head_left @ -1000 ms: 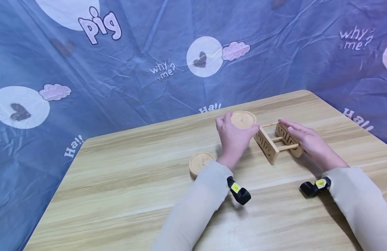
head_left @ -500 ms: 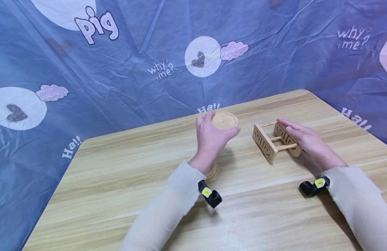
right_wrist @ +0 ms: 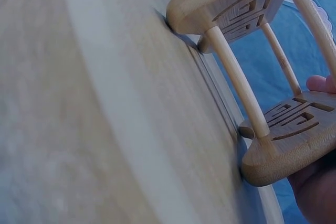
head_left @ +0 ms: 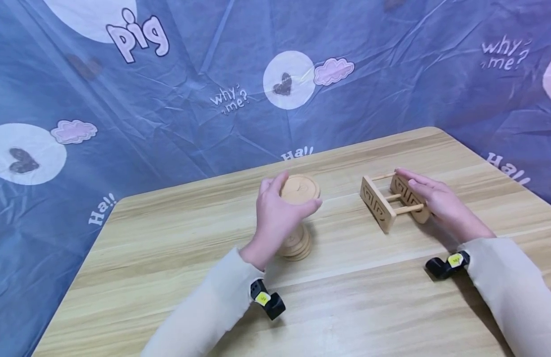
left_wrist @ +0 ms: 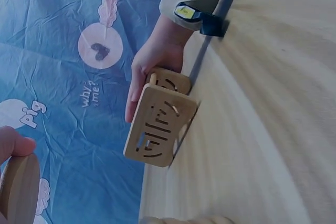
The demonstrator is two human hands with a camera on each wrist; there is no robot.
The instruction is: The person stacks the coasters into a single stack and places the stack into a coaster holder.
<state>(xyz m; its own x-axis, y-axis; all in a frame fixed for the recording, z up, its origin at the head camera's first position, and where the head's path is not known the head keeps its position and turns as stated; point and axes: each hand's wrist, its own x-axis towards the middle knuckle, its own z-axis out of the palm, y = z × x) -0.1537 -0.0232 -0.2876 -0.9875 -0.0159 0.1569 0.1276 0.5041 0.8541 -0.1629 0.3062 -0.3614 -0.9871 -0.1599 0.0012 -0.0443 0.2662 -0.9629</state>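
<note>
My left hand (head_left: pixel 275 210) grips round wooden coasters (head_left: pixel 299 188) by the rim, thumb on the near right side and fingers at the far left. Their tops carry an engraved line pattern. Below them a stack of similar coasters (head_left: pixel 297 245) lies on the table, partly covered by the hand and wrist. To the right is a wooden coaster holder (left_wrist: pixel 160 127), two fretwork side panels joined by round rods, with no coasters between them. My right hand (head_left: pixel 445 201) rests its extended fingers along the holder's right panel (right_wrist: pixel 299 129).
The wood-grain table (head_left: pixel 168 277) reaches back to a blue printed cloth (head_left: pixel 190 99) hanging behind it. Black wrist cameras (head_left: pixel 268 300) are strapped over both pale sleeves (head_left: pixel 199 307).
Holding the coasters, my left hand has moved left, away from the holder, then down and nearer until over the stack. The right hand and holder have stayed in place.
</note>
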